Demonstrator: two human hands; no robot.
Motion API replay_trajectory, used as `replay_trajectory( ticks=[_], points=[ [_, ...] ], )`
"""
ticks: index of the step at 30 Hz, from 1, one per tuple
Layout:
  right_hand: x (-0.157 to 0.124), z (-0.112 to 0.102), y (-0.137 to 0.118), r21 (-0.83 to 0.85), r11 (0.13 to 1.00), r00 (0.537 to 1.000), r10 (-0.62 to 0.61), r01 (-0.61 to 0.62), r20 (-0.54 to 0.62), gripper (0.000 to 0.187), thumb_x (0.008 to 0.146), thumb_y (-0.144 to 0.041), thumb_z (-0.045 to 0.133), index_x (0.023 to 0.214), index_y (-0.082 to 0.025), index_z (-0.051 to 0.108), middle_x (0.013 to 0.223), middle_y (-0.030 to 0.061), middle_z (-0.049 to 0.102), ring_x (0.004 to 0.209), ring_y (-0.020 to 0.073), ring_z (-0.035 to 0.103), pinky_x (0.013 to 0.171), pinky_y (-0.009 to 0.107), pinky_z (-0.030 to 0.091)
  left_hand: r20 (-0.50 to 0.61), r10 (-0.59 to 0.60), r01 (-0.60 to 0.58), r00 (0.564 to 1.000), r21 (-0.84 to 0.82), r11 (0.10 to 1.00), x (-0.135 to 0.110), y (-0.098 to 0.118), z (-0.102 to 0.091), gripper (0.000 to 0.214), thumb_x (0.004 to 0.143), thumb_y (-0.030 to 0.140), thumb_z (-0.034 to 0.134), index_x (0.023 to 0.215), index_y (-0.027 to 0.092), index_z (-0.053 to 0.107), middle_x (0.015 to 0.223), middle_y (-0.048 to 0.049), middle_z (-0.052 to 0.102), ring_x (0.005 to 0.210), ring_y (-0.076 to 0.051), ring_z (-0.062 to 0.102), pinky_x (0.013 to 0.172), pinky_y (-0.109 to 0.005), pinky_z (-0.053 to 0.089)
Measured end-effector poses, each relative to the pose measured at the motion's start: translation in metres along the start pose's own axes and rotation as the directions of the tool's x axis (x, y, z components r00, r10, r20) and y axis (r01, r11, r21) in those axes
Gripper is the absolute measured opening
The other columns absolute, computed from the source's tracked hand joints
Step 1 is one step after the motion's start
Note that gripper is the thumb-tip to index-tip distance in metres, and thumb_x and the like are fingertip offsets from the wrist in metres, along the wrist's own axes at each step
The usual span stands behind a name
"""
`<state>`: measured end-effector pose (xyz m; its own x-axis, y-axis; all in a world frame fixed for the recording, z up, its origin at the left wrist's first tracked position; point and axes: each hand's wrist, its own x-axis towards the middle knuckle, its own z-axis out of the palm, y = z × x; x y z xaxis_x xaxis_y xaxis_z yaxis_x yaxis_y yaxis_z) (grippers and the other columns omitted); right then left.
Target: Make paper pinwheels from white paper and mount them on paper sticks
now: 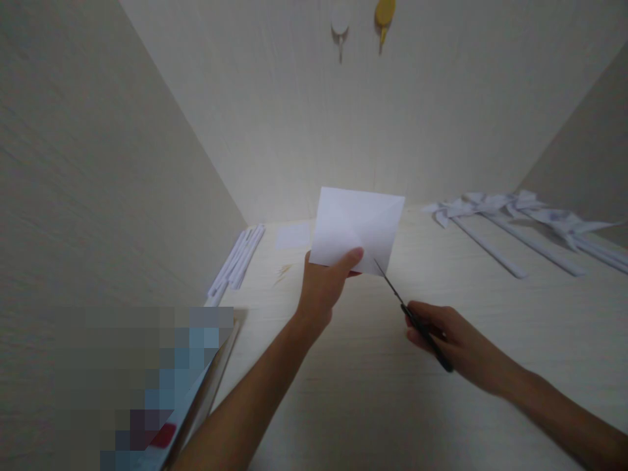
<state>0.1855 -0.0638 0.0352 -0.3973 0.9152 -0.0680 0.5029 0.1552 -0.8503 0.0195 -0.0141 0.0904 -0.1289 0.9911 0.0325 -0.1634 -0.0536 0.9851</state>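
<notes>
White creased paper (356, 222), pinched by the left hand (324, 284), could flex unsupported, skewing any cut; the right hand (456, 340) grips black-handled scissors (417, 324) at the paper's five o'clock.

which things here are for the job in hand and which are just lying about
In use:
- white sheet, in the left hand
- scissors, in the right hand, tip at the sheet

Apparently lying about:
- rolled tubes
- flat paper
- small thin sticks
- folded paper shapes
</notes>
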Motion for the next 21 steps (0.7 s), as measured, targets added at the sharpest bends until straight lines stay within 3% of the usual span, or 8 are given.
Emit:
replay_trajectory(
  ticks=[21],
  points=[
    [-0.0003,-0.0008,0.0011,-0.059,0.998,1.0,-0.001,0.001,-0.002,0.029,0.078,-0.041,0.043,0.06,-0.019,0.036,0.055,-0.0032,0.038,0.05,0.0095,0.035,0.045,0.022,0.027,0.013,0.015,-0.015,1.0,0.002,1.0,0.0009,-0.0007,-0.0016,0.029,0.054,0.023,0.068,0.081,0.012,0.063,0.077,-0.0067,0.065,0.071,-0.018,0.061,0.059,-0.028,0.053]
  ],
)
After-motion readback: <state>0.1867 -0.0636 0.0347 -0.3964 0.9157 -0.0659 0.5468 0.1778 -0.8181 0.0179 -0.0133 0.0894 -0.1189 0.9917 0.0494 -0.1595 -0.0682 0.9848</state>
